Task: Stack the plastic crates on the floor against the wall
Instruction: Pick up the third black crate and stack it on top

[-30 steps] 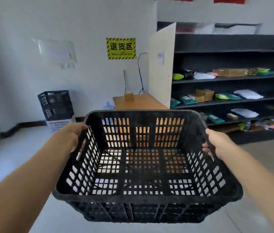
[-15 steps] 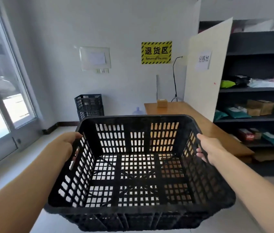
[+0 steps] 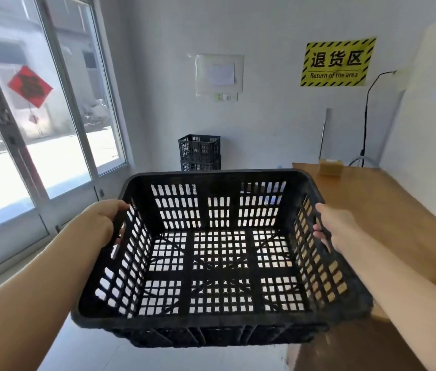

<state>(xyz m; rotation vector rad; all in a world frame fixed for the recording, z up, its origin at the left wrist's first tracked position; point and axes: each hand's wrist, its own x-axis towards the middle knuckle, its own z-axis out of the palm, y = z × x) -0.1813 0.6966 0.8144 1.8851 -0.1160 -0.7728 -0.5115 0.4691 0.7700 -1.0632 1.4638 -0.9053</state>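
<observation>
Head view. Holding a black plastic crate (image 3: 219, 180) up in the near middle, open side up, with pale floor (image 3: 82, 352) showing through its latticed bottom. Gripping its left wall with the left hand (image 3: 101, 220), fingers curled into the handle slot and thumb over the rim. Gripping its right wall with the right hand (image 3: 337, 226), thumb along the rim and fingertips poking in through the lattice, likely at a matching slot, though hard to tell from this angle. Facing a white far wall, with a stack of black crates (image 3: 199, 152) standing against it, well apart from the held one and just past its far rim. Two tiers showing, the base hidden behind that rim. To the right, a wooden bench (image 3: 388, 204) running from near to far, with a small cardboard box (image 3: 330, 166) at its far end near a black cable (image 3: 366, 116) climbing the wall. Higher up, a yellow-and-black sign (image 3: 337, 62) reading "Return of the area". To the left, a glazed door (image 3: 82, 116) with a red diamond ornament (image 3: 29, 86) on the glass.
</observation>
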